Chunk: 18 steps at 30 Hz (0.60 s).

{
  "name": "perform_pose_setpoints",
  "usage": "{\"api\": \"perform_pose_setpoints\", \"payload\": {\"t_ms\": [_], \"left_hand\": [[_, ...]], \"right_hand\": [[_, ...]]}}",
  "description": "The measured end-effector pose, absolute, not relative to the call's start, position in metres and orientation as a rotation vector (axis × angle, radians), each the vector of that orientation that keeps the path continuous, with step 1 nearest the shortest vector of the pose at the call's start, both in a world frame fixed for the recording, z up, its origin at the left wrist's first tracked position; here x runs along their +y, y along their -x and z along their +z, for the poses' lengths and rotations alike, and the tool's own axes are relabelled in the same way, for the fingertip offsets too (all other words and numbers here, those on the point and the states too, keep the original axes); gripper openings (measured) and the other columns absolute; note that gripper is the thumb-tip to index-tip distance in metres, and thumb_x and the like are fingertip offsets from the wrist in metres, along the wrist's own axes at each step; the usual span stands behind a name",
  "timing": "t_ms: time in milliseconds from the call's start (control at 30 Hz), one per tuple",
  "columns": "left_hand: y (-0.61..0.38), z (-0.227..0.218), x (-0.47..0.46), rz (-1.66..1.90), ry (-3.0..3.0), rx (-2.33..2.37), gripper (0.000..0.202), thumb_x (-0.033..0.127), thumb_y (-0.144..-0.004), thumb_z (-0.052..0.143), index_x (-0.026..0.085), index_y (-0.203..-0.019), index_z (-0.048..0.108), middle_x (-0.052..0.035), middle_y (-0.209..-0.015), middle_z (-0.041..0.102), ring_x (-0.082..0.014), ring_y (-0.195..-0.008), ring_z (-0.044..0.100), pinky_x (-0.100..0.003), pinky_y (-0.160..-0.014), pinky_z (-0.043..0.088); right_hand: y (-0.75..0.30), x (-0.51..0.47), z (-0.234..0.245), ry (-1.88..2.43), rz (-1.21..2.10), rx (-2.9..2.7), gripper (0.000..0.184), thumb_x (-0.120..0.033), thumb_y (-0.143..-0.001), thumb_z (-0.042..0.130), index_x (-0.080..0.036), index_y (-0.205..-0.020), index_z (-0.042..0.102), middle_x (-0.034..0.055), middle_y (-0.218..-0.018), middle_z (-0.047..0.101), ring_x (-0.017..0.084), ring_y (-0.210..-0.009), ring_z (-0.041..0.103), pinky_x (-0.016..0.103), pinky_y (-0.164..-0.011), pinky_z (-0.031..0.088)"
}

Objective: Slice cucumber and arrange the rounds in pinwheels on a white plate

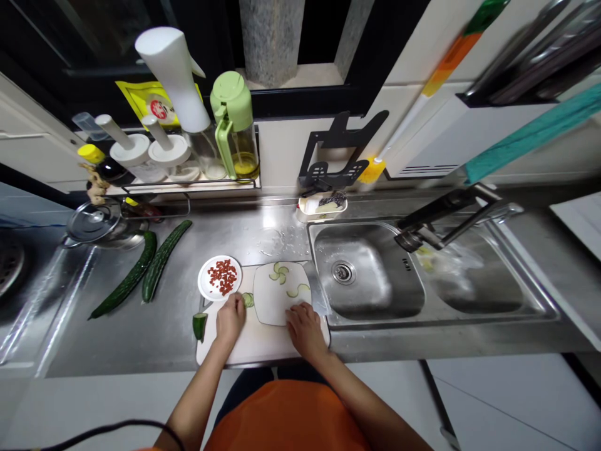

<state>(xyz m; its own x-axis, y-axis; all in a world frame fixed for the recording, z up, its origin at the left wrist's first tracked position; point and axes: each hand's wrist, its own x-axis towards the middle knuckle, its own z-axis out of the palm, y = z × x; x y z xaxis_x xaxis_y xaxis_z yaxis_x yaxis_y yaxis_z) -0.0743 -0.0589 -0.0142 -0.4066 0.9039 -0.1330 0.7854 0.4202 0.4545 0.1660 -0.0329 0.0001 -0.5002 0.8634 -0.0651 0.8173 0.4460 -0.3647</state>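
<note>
My left hand (230, 319) is closed beside a small stack of cucumber slices (248, 300) on the cutting board (263, 344); whatever its fingers hold is hidden. Loosely spread, the fingers of my right hand (306, 329) rest on the lower right edge of a squarish white plate (270, 300). Several thin cucumber slices (279, 273) are arranged near the plate's top, with curved slices (298, 290) at its right. A knife blade (318, 289) lies right of the plate. Small red pieces (222, 276) fill a round white dish (203, 283) behind my left hand.
A cut cucumber piece (199, 326) stands at the board's left edge. Two whole cucumbers (162, 260) lie farther left, near a lidded pot (96, 222). A double sink (370, 275) with a faucet (436, 228) is at right. Behind, a rack (197, 185) holds an oil bottle (235, 125).
</note>
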Motion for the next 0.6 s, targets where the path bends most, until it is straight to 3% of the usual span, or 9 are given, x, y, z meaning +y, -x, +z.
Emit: {"api": "perform_pose_setpoints", "payload": {"t_ms": [200,367,600], "left_hand": [[0.074,-0.010,-0.063,0.587,-1.627,2.349,0.018,0.024,-0.087,0.044,0.018,-0.088,0.062,-0.0082,-0.085,0.065,-0.0200,-0.084,0.059,-0.029,-0.076,0.041],[0.080,0.004,-0.064,0.717,-1.354,2.285,0.016,0.028,-0.085,0.049,0.019,-0.083,0.062,-0.0012,-0.069,0.064,-0.0142,-0.063,0.056,-0.024,-0.064,0.040],[0.071,0.036,-0.057,0.752,-1.481,1.896,0.018,0.032,-0.083,0.053,0.019,-0.081,0.064,-0.0004,-0.072,0.063,-0.0105,-0.059,0.051,-0.021,-0.057,0.037]], "right_hand": [[-0.164,-0.030,0.003,1.472,0.582,-2.554,0.025,-0.020,-0.087,0.052,-0.022,-0.110,0.061,0.0080,-0.114,0.060,0.026,-0.115,0.039,0.038,-0.087,0.036],[-0.160,-0.027,0.007,1.457,0.658,-2.477,0.025,-0.018,-0.087,0.050,-0.022,-0.108,0.063,0.0083,-0.112,0.061,0.028,-0.115,0.040,0.041,-0.087,0.038],[-0.146,-0.010,0.012,1.294,0.853,-2.230,0.031,-0.020,-0.085,0.050,-0.020,-0.113,0.062,0.0106,-0.110,0.063,0.026,-0.107,0.048,0.045,-0.093,0.039]]}}
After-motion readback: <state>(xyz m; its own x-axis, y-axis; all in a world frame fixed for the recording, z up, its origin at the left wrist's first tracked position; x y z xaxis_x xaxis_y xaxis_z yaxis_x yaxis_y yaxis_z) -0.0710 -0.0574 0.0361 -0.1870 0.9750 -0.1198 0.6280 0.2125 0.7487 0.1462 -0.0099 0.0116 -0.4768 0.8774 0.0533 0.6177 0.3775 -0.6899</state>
